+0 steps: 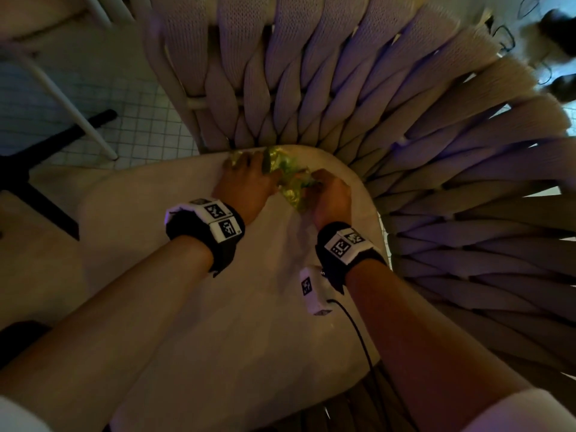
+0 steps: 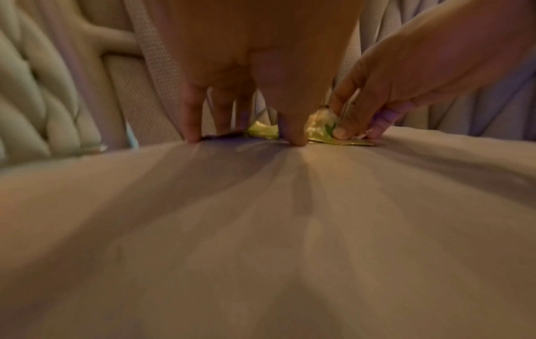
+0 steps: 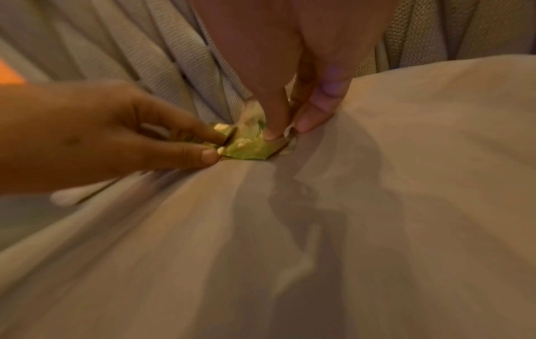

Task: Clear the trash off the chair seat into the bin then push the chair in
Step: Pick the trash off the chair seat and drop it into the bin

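A crumpled green-yellow wrapper lies at the back of the beige seat cushion, against the woven rope backrest. My left hand reaches over its left part; in the right wrist view, thumb and a finger of that left hand pinch the wrapper's left edge. My right hand pinches the right side of it between thumb and fingers. In the left wrist view the left fingertips touch the cushion and the wrapper shows behind the thumb. No bin is in view.
White tiled floor lies left of the chair, with a dark table base and a white leg on it. Cables and dark shoes are at the top right. A cord hangs from my right wrist.
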Available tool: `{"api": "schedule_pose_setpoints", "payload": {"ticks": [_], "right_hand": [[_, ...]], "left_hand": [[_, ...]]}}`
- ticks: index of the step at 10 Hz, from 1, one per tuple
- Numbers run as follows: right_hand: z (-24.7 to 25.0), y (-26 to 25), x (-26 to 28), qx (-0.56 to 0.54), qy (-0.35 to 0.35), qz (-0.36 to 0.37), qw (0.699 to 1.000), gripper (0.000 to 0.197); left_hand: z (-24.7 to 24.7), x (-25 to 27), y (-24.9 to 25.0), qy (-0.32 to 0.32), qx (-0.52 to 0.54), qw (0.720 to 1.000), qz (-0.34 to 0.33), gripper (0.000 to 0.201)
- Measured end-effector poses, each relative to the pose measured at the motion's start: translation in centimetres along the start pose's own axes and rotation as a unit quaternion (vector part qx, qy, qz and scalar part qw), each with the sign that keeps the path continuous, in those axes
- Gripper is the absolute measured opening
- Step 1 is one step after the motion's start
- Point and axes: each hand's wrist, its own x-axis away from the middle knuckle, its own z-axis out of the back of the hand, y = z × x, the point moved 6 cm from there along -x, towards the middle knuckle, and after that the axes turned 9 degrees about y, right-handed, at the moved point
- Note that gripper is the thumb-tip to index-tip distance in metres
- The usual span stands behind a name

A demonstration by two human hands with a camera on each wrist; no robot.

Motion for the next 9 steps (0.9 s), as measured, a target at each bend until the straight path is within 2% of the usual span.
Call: {"api": "schedule_pose_setpoints", "payload": {"ticks": [1,2,3,4,5,6,7,8,9], "right_hand": [[0.3,1.6,2.2,-0.054,0.045,-0.074,0.995,0.014],[1.0,2.0,3.7,0.08,0.016,0.035,0.996,0.023],[1.5,4.1,4.5,0.056,-0.012,0.023,0.998,0.04],[3.1,5.1,6.5,0.007,-0.03,0.032,0.999,0.032],[3.4,6.5,9.2,-0.058,-0.076,0.008,0.995,0.015],[1.1,7.2,13.0,-0.092,-0.183,-0.025,0.979,0.05],[-3.3,5.7,19.1,-0.1,-0.292,-0.025,0.951,0.042],[-8.2,3.1,26.2,-0.057,-0.338,0.026,0.939,0.032],[-14.1,0.4,33.6,0.022,-0.411,0.096,0.906,0.017]], "left_hand": [[-0.8,1.9,0.2,-0.011,-0.013,1.0,-0.01,0.037],[-1.3,4.3,1.2,0.051,-0.025,0.997,-0.057,0.03],[-1.3,5.8,0.8,0.098,-0.039,0.992,-0.067,0.028],[-0.6,8.4,0.2,0.115,0.018,0.993,-0.033,0.018],[0.1,13.6,-1.6,0.171,0.152,0.97,0.078,0.016],[1.0,20.8,-3.8,0.194,0.308,0.906,0.215,0.024],[0.1,29.3,-6.4,0.222,0.4,0.814,0.359,0.013],[-2.4,38.2,-9.9,0.241,0.463,0.723,0.454,0.03],[-4.4,45.0,-12.7,0.232,0.467,0.687,0.506,0.027]]}}
